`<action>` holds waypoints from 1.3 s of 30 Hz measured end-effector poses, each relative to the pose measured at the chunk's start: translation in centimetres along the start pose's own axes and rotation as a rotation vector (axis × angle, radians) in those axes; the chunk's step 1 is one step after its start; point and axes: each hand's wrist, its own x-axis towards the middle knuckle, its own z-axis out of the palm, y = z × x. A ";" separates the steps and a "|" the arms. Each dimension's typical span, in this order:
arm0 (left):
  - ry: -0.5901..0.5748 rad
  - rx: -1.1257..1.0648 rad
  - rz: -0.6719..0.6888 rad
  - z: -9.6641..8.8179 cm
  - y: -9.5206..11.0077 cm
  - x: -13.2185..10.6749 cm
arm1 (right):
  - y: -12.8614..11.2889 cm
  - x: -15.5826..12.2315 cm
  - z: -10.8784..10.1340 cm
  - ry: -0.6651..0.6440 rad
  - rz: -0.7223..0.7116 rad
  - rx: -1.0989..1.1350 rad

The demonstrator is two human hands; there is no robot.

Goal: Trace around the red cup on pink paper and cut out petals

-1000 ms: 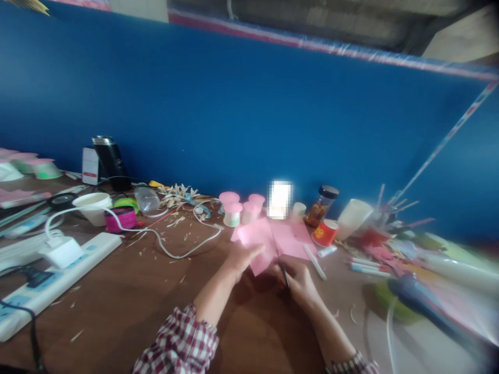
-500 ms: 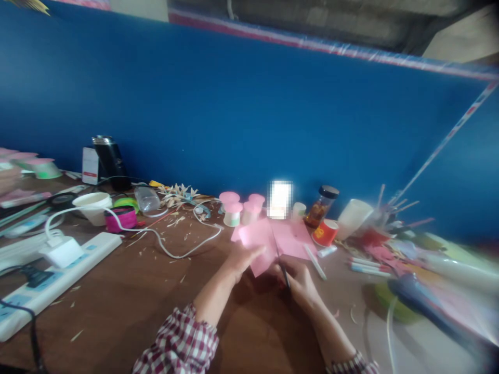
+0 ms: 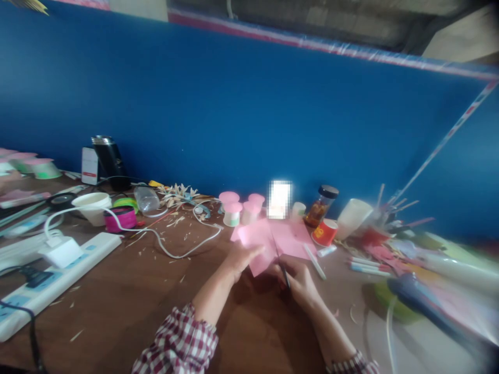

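Note:
My left hand (image 3: 239,258) pinches the near edge of a pink paper sheet (image 3: 273,240) that lies on the brown table (image 3: 128,296). My right hand (image 3: 298,280) is closed around a thin dark tool (image 3: 284,271), maybe scissors or a pen, whose tip meets the paper near its middle. Both forearms come in from the bottom in plaid sleeves. Just behind the paper stand small pink-capped cups (image 3: 239,208).
A white power strip (image 3: 58,275) with a plugged charger and a white cable (image 3: 171,244) lies at left. A white bowl (image 3: 93,205), a magenta ribbon roll (image 3: 120,218), a jar (image 3: 322,206), a red cup (image 3: 325,232), markers (image 3: 366,265) and a blue glue gun (image 3: 424,301) are around. A blue partition (image 3: 249,114) backs the table.
Almost nothing differs. Both hands stay on the pink paper, and something at the far left edge of the table shifts slightly.

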 end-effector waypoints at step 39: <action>-0.042 0.028 -0.036 -1.3 -0.8 0.6 | 0.8 0.1 -0.1 0.005 -0.038 -0.065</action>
